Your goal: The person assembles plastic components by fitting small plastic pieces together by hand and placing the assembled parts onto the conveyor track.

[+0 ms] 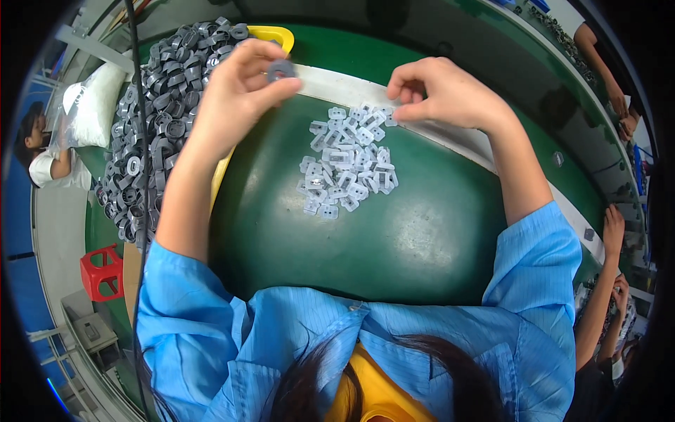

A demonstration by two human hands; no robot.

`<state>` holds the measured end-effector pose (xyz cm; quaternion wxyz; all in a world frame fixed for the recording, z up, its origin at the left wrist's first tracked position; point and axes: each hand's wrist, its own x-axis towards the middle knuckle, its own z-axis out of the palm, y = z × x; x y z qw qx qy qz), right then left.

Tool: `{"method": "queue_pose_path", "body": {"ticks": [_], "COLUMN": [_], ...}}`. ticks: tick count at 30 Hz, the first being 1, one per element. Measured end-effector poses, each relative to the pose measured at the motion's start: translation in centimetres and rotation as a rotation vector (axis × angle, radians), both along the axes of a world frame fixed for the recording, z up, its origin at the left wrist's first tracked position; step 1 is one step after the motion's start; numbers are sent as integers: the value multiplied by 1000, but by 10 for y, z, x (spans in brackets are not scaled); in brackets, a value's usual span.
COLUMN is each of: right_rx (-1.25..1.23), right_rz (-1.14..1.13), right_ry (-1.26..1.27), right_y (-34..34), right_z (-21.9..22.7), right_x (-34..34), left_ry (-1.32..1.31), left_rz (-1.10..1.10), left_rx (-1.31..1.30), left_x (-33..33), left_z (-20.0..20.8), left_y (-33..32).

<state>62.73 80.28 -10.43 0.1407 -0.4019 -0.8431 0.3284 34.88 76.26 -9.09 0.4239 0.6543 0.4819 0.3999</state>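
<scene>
My left hand (242,91) is raised at the front edge of the yellow tub, its thumb and fingers pinching a dark grey plastic ring-shaped part (280,69). Over the far right side of a loose heap of small clear plastic pieces (340,157) hangs my right hand (444,93). Its fingers are curled in toward the thumb; a clear piece shows by the thumb tip, but I cannot tell whether it is held. The heap lies on the green table between both arms.
On the left, a yellow tub (273,33) is piled with many grey plastic parts (169,105). A pale strip (337,86) crosses the green table (309,253) beyond the heap. A black cable (140,119) hangs at left, near a red stool (103,273). Co-workers' arms (598,302) reach in at right.
</scene>
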Motion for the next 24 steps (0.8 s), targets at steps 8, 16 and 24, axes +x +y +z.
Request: {"method": "queue_pose_path", "body": {"ticks": [8,16,24], "right_rx": [52,157,-414], "right_rz": [10,-73,-154], "right_ry": [-89,-128,568], "right_y": [3,-4,-10], "right_z": [-8,-12,6], "right_x": [1,-5,-20], "left_ry": [-401,-200,-394], "left_rz": [63,-24,-36], "left_rx": [-350,-12,-268], "left_x": [50,51,50], "left_z": [-49,-44,-43], "left_y": [-4,-17,-17]}}
